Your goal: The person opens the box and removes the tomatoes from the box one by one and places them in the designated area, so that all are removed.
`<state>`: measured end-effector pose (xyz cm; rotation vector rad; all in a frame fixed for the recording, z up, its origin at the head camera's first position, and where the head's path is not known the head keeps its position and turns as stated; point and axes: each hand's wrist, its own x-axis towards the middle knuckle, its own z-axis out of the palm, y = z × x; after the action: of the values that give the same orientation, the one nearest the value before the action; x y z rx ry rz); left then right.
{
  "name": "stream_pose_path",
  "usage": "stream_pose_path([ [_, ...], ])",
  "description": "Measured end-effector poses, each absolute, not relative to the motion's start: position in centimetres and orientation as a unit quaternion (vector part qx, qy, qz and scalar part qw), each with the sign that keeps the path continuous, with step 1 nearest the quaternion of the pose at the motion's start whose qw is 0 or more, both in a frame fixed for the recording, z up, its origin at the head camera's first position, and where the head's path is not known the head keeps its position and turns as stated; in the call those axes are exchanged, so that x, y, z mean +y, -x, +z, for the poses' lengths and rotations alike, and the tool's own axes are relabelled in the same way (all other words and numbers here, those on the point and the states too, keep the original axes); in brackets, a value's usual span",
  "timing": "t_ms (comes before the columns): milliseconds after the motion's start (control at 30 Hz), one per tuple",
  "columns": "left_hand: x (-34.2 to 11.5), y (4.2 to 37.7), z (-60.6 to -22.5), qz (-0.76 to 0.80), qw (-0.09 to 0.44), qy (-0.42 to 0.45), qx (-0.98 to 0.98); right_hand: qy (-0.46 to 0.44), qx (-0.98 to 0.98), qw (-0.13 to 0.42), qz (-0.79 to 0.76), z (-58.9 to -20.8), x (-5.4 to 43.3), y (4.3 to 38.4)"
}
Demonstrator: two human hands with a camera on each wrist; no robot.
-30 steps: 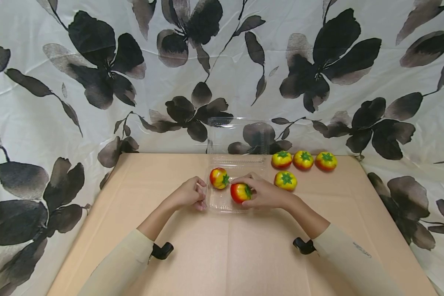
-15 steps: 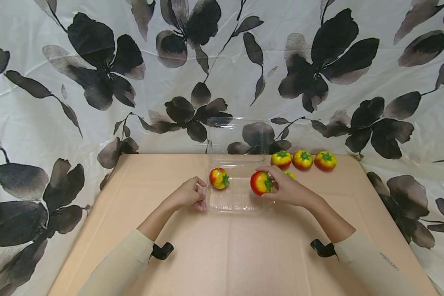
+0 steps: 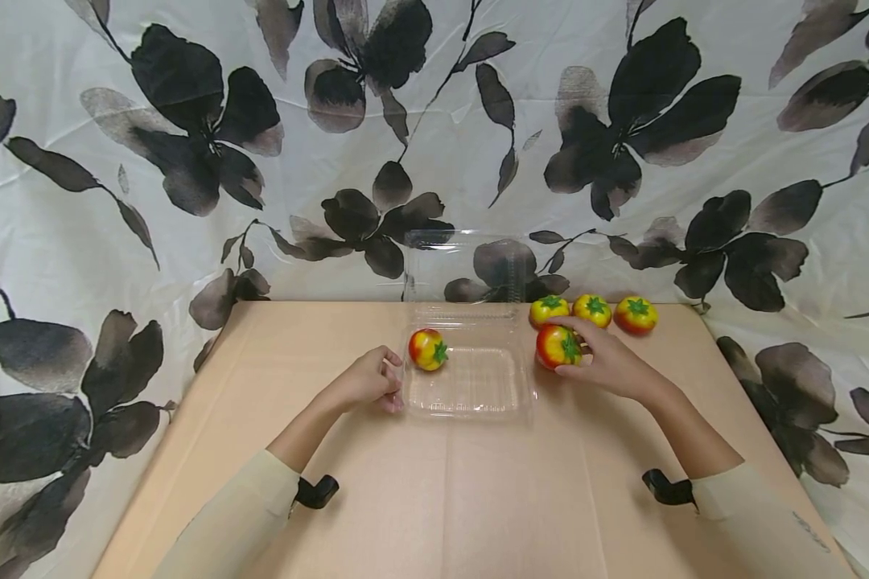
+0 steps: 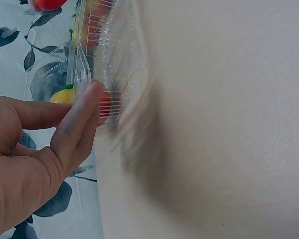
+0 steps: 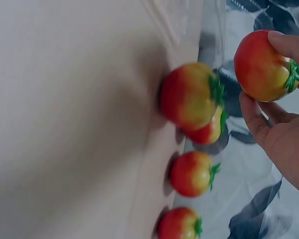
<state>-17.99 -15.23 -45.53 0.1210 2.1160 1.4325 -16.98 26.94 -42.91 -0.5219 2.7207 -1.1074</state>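
Observation:
My right hand holds a red-and-yellow tomato with a green leafy top, raised just right of a clear plastic clamshell container. Thumb and fingers grip that tomato in the right wrist view. My left hand pinches the container's left rim; the left wrist view shows thumb and fingertips meeting at the clear edge. Inside the container, toward its left side, sits one tomato. The lid stands raised at the back.
Three tomatoes line the table's back edge, the rightmost tomato farthest from the container. Another tomato on the table shows in the right wrist view; in the head view it is hidden behind the held one. A floral cloth hangs behind the table.
My right hand has lifted the tomato from over the container and carried it right, past the container's right side, toward the other tomatoes. The left hand has stayed at the rim.

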Motion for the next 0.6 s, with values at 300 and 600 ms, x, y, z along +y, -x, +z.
stream_pose_path([
  [300, -15.2, 18.0, -45.5, 0.538, 0.288, -0.045, 0.791, 0.145, 0.928, 0.068, -0.335, -43.5, 30.1, 17.4],
  [600, -15.2, 18.2, -45.7, 0.534, 0.292, -0.046, 0.792, 0.108, 0.937, 0.084, -0.320, -43.9, 32.9, 18.0],
])
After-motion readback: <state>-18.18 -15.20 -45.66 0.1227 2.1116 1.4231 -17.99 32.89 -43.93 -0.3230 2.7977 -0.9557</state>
